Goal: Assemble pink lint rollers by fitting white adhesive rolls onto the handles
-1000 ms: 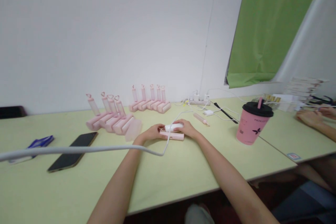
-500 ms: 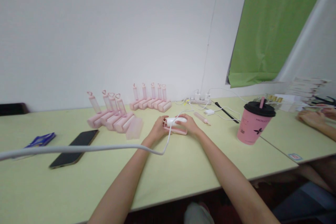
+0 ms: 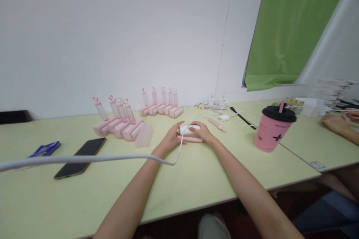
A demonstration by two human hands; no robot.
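At the middle of the table, a smooth white cylinder (image 3: 185,130) lies above a pale pink bar-shaped piece (image 3: 192,139). My left hand (image 3: 171,137) is closed round the left end of the pair, its thumb on top. From the right, my right hand (image 3: 203,133) curls over the white cylinder's other end, fingers across its top. The palms hide both ends, so I cannot tell whether the two pieces are joined. A white cable (image 3: 179,153) runs in front of them. Just right of my hands lies a loose pink tube (image 3: 215,124) with a loop at its tip.
Pink bases with upright clear tubes stand in two rows, near left (image 3: 123,125) and back (image 3: 161,108). Around lie clear sleeves (image 3: 144,136), a phone (image 3: 81,157), a blue packet (image 3: 45,148), a power strip (image 3: 214,106), a black strap (image 3: 242,117) and a pink cup (image 3: 272,130). Another person's hand (image 3: 338,124) rests far right.
My left hand has turned and slid slightly right, covering the pink frame end that showed before. The pink piece now sits closer beneath the white cylinder.
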